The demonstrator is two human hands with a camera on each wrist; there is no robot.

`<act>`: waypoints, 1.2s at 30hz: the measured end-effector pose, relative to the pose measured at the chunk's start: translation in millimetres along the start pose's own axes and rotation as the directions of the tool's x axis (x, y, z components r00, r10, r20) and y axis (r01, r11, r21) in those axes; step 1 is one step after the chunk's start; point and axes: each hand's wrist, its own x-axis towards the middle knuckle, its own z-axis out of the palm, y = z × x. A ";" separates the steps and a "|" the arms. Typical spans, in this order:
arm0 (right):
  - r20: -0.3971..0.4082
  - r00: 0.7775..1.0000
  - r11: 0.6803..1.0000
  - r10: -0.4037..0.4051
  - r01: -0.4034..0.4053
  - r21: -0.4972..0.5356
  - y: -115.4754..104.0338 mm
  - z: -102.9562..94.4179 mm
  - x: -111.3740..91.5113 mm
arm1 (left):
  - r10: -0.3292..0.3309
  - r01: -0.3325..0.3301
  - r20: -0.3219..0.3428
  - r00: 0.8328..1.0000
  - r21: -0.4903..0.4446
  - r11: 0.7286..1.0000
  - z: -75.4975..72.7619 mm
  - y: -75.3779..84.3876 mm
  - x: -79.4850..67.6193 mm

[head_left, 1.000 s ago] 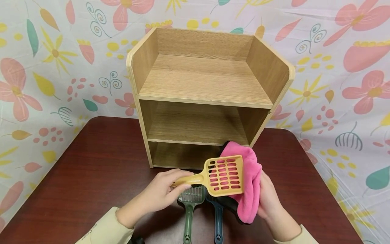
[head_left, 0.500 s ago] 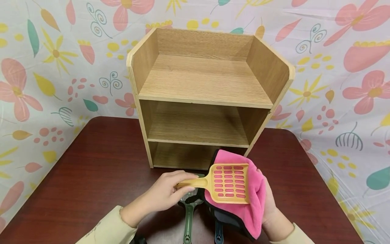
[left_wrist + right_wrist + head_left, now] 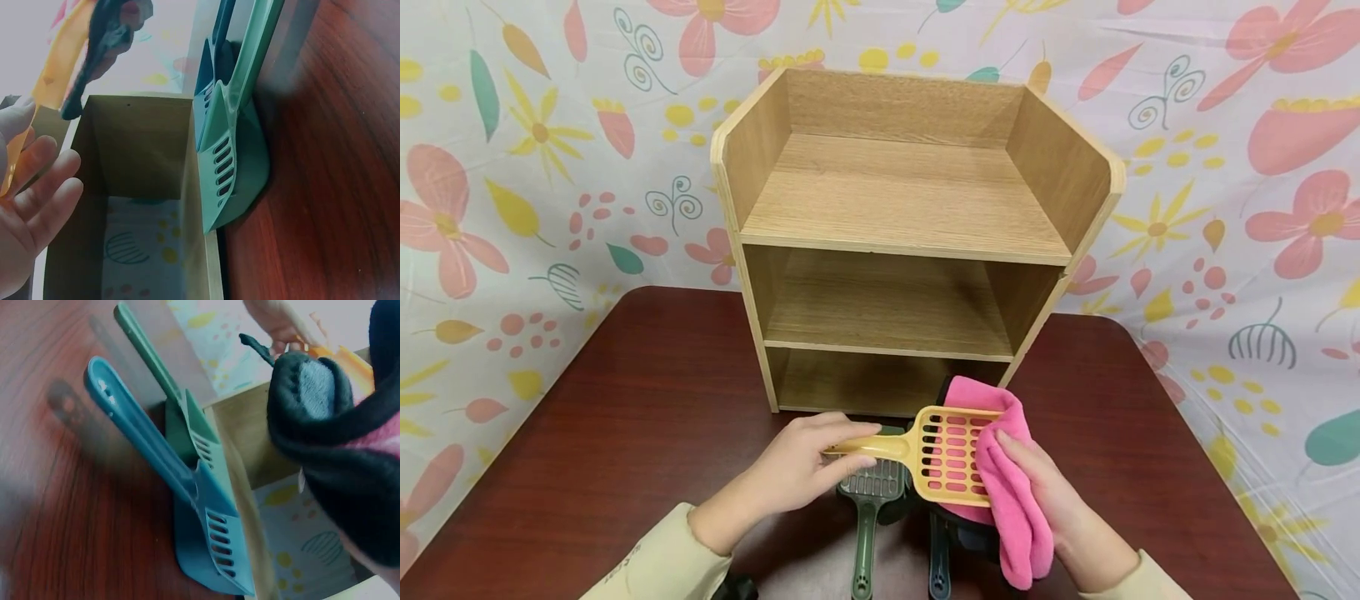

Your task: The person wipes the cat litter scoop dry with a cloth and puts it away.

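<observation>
A: Which hazards are we monitoring here?

B: Rotation first. We are supporting the yellow scoop (image 3: 916, 454) by its handle alone, while the pink cloth (image 3: 1017, 500) is covering the far edge of its slotted head. Heavy pressure at that end could be twisting the handle out of the pinch.

A: Where would the scoop be landing?

B: Probably on the green scoop (image 3: 866, 521) or the blue scoop (image 3: 938, 557), which are resting below it on the tabletop (image 3: 625, 433), before the wooden shelf unit (image 3: 898, 192). We are also noting a snag risk: bunched cloth could be catching in the slots.

A: How are we setting the fingers?

B: On the left hand (image 3: 797, 465), the thumb and forefinger are pinching the handle, with a narrow gap; the remaining fingers are standing loose. On the right hand (image 3: 1047, 487), the thumb is gripping the cloth at the scoop's edge. Its other fingers are hiding behind the cloth, so we cannot tell their spread.
</observation>
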 end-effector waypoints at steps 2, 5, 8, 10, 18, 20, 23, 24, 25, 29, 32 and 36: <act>-0.107 0.994 0.995 0.005 -0.015 -0.095 1.3 -0.6 1.7 | 0.009 -0.009 0.006 1.000 0.019 1.000 -0.7 0.2 0.5; -0.289 0.957 0.975 -0.003 -0.062 -0.216 4.5 -0.6 4.7 | 0.021 -0.022 0.035 0.999 0.040 0.999 -0.7 1.8 1.2; -0.455 0.890 0.942 -0.041 -0.117 -0.313 7.0 0.2 7.5 | 0.015 -0.018 0.069 0.998 0.040 0.999 -0.6 3.3 1.2; -0.530 0.845 0.917 -0.076 -0.150 -0.369 7.7 0.7 8.6 | 0.014 -0.017 0.084 0.996 0.037 0.999 -0.4 3.1 0.4; -0.580 0.801 0.874 -0.152 -0.166 -0.458 6.1 1.8 8.0 | 0.024 -0.028 0.066 0.998 0.068 0.997 -6.7 2.7 0.2; -0.583 0.796 0.871 -0.163 -0.161 -0.463 4.3 0.7 7.1 | 0.023 -0.028 0.061 0.998 0.078 0.997 -9.3 3.0 1.4; -0.589 0.787 0.873 -0.181 -0.147 -0.464 0.8 -1.0 4.6 | 0.022 -0.026 0.047 0.999 0.082 0.996 -12.6 2.8 2.1; -0.594 0.781 0.875 -0.190 -0.140 -0.463 -0.4 -2.0 3.7 | 0.018 -0.021 0.041 0.999 0.079 0.997 -13.6 2.6 2.0; -0.598 0.778 0.879 -0.195 -0.133 -0.459 -1.3 -3.0 2.6 | 0.013 -0.016 0.036 0.999 0.073 0.997 -14.6 2.5 2.0; -0.637 0.742 0.890 -0.207 -0.128 -0.438 -4.1 -6.9 -2.0 | 0.008 -0.008 0.012 1.000 0.035 0.999 -18.9 2.5 3.5; -0.656 0.725 0.895 -0.207 -0.130 -0.427 -4.8 -9.8 -5.6 | 0.003 -0.003 -0.003 1.000 0.004 1.000 -23.1 2.9 5.1; -0.669 0.711 0.897 -0.217 -0.125 -0.424 -5.2 -14.0 -9.7 | -0.015 0.015 -0.031 0.999 0.002 1.000 -29.9 2.7 6.2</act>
